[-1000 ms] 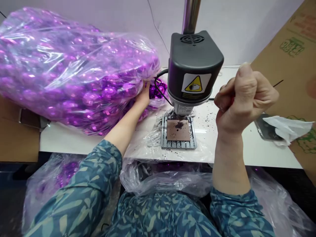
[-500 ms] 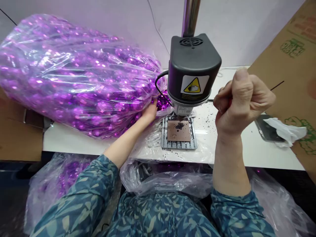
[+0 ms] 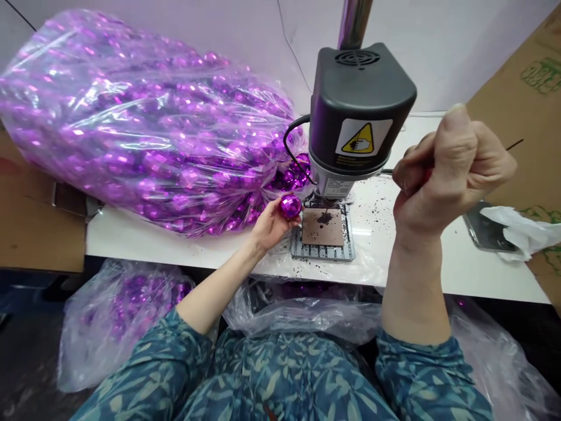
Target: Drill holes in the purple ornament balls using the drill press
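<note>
A shiny purple faceted ball (image 3: 290, 206) is held in the fingers of my left hand (image 3: 274, 225), just left of the brown square plate (image 3: 331, 235) under the black drill press head (image 3: 362, 88). My right hand (image 3: 442, 169) is closed around a lever handle, right of the drill head; only a bit of red shows between the fingers. The large clear bag of purple balls (image 3: 175, 134) lies on the left, its mouth near the machine. Dark shavings are scattered on the plate and around it.
On the white table (image 3: 473, 272) at the right lie a phone (image 3: 486, 225) and a crumpled white tissue (image 3: 521, 231). A cardboard box (image 3: 512, 93) stands at the right edge. Another bag with purple balls (image 3: 127, 316) hangs below the table at left.
My left hand has come out of the bag's mouth towards the plate, now with a purple ball in its fingers. My right hand remains closed at the lever. The view has shifted slightly.
</note>
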The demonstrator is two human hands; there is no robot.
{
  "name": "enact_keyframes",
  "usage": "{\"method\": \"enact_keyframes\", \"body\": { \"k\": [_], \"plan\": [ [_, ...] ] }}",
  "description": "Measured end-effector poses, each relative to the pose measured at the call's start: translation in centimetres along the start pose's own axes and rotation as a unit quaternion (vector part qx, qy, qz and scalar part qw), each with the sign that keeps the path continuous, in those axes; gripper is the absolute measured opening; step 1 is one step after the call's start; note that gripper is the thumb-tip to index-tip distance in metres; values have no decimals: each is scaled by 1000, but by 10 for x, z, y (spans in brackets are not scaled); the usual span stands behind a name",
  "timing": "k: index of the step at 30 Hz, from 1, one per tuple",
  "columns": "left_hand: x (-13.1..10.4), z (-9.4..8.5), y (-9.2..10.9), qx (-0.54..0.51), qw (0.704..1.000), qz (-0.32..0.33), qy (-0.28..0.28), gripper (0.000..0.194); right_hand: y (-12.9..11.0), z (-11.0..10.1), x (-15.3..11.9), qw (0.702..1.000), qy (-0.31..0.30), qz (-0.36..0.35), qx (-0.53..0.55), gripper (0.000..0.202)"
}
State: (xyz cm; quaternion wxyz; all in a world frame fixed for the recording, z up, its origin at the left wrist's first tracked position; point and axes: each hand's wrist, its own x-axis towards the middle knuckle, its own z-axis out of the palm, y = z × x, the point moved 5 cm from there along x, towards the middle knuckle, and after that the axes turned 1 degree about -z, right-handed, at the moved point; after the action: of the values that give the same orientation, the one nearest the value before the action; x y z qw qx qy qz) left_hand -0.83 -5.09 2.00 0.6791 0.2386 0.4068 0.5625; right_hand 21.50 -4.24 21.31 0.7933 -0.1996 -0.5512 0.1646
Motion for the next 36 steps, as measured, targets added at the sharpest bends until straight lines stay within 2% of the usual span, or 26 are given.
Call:
{"method": "enact_keyframes", "body": {
  "k": [2,5,8,13,20,23,26,28,31,36],
  "plan": [
    [-6,2,-5,-44,998,-48,-10,29,0,0,0,1000,-3,0,-3,45],
    [-11,-1,-8,-49,998,-25,-9,19,1,1,1,1000,-12,6,-6,45],
    [-13,-6,-14,-1,1000,6,-19,35,1,1,0,1000,-10,-3,8,45],
    [-15,-11,-26,33,997,-47,-51,47,2,2,-2,1000,2,-14,18,46],
    [-16,-7,-25,13,999,-37,-20,32,1,1,-4,1000,21,-13,-1,50],
    [-15,-3,-24,9,999,-25,-31,23,-1,1,-5,1000,16,-11,-3,49],
    [-13,2,-26,12,998,-30,-46,27,-2,2,-6,1000,-2,-15,10,46],
    [-11,3,-28,12,999,-30,-36,31,-3,1,-6,1000,-2,-15,2,47],
    [-5,0,-29,34,999,16,-11,35,-3,1,-6,1000,2,-9,-2,49],
    [10,-8,-31,140,982,123,21,49,-4,2,-7,1000,2,-5,11,47]
  ]
}}
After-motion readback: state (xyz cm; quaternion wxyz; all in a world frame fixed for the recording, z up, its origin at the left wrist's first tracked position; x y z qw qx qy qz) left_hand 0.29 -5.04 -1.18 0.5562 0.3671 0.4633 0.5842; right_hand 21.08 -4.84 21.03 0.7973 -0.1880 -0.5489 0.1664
